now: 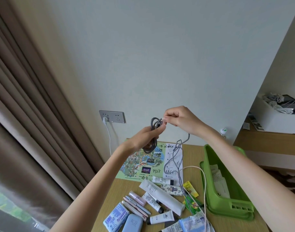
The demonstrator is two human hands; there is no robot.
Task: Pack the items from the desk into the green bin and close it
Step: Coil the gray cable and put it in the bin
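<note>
I hold a grey braided cable (153, 141) up in front of the wall, above the desk. My left hand (147, 137) grips its coiled loops. My right hand (180, 118) pinches a strand near the top of the coil, and the loose end hangs down to the desk. The green bin (227, 203) stands open on the desk's right side with papers inside. Tubes, a large white tube (161, 195), pens, blue tissue packs (115, 218), a blue case (132, 223) and yellow sachets (190, 189) lie on the wooden desk (120, 190).
A marked-up map sheet (143, 164) lies at the desk's back. A white cable (204, 186) runs across the desk beside the bin. A wall socket (112, 116) holds a plug. Brown curtains hang left. A shelf with a white box (277, 118) stands right.
</note>
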